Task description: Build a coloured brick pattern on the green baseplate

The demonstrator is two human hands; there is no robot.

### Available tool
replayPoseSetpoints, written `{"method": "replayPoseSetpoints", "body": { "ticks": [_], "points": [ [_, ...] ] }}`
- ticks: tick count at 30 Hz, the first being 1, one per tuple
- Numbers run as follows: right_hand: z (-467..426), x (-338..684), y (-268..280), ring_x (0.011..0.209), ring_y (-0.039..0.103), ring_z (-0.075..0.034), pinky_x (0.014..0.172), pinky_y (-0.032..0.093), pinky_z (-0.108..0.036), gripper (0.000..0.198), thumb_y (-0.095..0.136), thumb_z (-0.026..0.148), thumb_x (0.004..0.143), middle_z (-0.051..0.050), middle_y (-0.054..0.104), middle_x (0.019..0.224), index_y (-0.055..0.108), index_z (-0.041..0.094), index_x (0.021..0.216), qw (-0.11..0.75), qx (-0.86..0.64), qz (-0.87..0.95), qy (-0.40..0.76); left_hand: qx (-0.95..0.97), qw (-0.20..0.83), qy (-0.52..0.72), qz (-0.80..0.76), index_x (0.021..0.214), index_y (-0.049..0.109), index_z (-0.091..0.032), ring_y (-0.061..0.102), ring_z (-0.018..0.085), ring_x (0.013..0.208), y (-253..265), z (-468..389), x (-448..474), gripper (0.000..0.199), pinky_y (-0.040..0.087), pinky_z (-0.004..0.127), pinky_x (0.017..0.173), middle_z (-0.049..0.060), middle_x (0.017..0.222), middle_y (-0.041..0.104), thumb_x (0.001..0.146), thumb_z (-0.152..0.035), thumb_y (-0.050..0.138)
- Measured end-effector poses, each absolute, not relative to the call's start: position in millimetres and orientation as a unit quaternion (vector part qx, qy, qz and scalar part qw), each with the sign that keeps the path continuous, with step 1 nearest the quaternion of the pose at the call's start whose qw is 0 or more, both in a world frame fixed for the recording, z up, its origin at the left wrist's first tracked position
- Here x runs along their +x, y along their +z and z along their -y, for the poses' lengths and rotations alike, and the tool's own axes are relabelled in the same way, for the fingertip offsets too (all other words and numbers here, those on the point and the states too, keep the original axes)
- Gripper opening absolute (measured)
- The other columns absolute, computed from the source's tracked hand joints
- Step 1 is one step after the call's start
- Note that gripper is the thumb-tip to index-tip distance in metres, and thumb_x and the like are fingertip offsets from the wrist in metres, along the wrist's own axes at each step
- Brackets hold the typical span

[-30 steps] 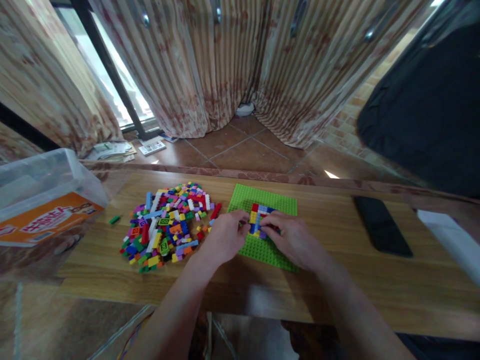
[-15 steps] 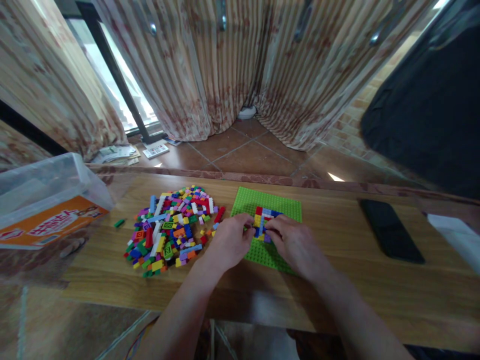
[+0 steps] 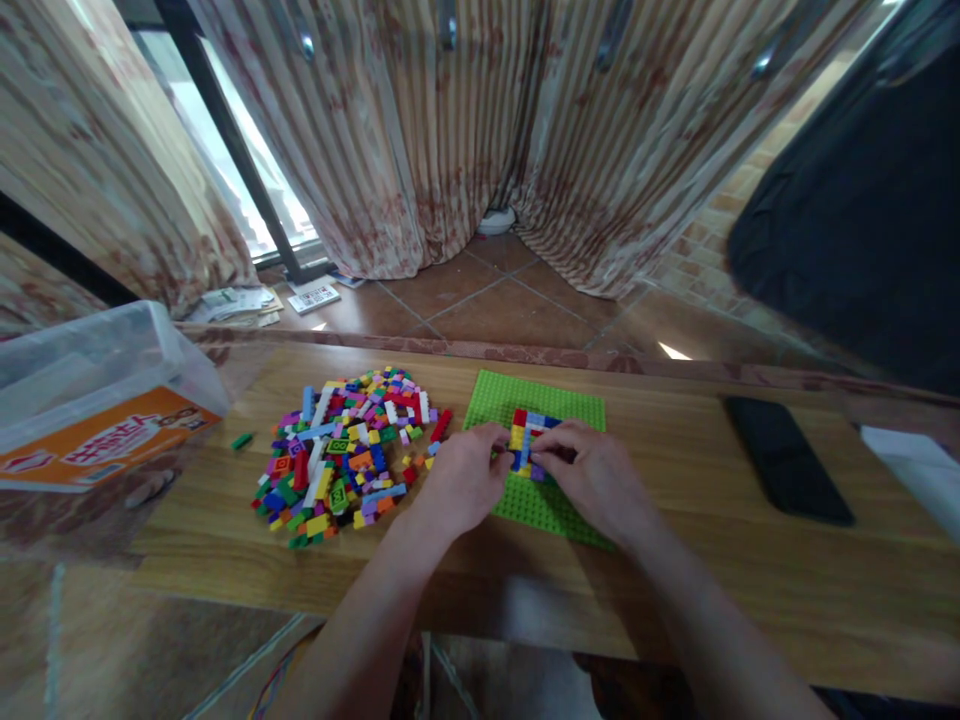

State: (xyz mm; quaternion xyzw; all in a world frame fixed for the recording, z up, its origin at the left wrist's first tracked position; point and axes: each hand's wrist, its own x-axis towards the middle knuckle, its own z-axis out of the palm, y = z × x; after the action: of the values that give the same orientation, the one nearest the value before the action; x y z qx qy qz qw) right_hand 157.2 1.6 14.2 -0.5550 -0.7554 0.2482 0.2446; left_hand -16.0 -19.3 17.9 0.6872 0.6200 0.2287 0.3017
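A green studded baseplate (image 3: 540,393) lies on the wooden table. On its middle sits a small build of toy bricks (image 3: 519,440) in red, yellow, blue, white and purple. My left hand (image 3: 471,478) is at the build's left side, its thumb and forefinger pinched near the yellow and blue bricks; whatever lies between them is too small to name. From the right, my right hand (image 3: 592,475) reaches over the build with curled fingers, the tips at its inner bricks. These fingertips hide part of the build, and I cannot make out anything in them.
Left of the baseplate spreads a heap of loose coloured bricks (image 3: 322,470). A clear plastic box (image 3: 112,345) with an orange label stands at the far left. A black phone (image 3: 787,460) and a white paper (image 3: 911,485) lie to the right.
My right fingertips have shifted slightly up and inward over the build. My left hand stays at the build's left side. The view has tilted a little.
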Motion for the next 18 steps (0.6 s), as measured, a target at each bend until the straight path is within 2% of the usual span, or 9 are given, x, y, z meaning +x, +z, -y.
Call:
{"method": "replayPoseSetpoints", "body": {
  "ticks": [4, 10, 14, 18],
  "points": [
    [-6.2, 156.4, 13.0, 0.072, 0.063, -0.016, 0.069, 0.046, -0.029, 0.006, 0.069, 0.019, 0.073, 0.000, 0.070, 0.078, 0.073, 0.023, 0.072, 0.253, -0.587, 0.715, 0.285, 0.693, 0.299, 0.225, -0.617, 0.100, 0.068, -0.018, 0.068, 0.019, 0.079, 18.9, 19.9, -16.1, 0.018, 0.050, 0.029, 0.073, 0.006, 0.091, 0.074, 0.087, -0.019, 0.057],
    [-10.4, 153.8, 15.5, 0.070, 0.064, -0.016, 0.067, 0.045, -0.029, 0.008, 0.068, 0.019, 0.073, -0.001, 0.072, 0.074, 0.074, 0.022, 0.070, 0.248, -0.590, 0.716, 0.278, 0.692, 0.300, 0.222, -0.618, 0.104, 0.067, -0.017, 0.069, 0.019, 0.088, 19.8, 20.5, -14.8, 0.020, 0.051, 0.030, 0.080, 0.007, 0.100, 0.075, 0.087, -0.017, 0.056],
    [-11.2, 152.7, 16.7, 0.069, 0.063, -0.017, 0.066, 0.043, -0.029, 0.008, 0.068, 0.018, 0.072, -0.002, 0.072, 0.073, 0.074, 0.021, 0.069, 0.236, -0.593, 0.718, 0.276, 0.700, 0.285, 0.206, -0.621, 0.104, 0.068, -0.016, 0.069, 0.020, 0.087, 20.7, 22.2, -13.7, 0.021, 0.052, 0.030, 0.080, 0.008, 0.099, 0.075, 0.086, -0.017, 0.057],
    [-12.2, 157.6, 13.6, 0.067, 0.063, -0.016, 0.065, 0.044, -0.028, 0.006, 0.069, 0.020, 0.071, 0.000, 0.071, 0.070, 0.073, 0.021, 0.067, 0.270, -0.573, 0.708, 0.311, 0.705, 0.284, 0.204, -0.617, 0.104, 0.068, -0.016, 0.069, 0.019, 0.085, 20.7, 22.3, -13.8, 0.021, 0.052, 0.029, 0.079, 0.008, 0.098, 0.075, 0.087, -0.017, 0.055]
  ]
}}
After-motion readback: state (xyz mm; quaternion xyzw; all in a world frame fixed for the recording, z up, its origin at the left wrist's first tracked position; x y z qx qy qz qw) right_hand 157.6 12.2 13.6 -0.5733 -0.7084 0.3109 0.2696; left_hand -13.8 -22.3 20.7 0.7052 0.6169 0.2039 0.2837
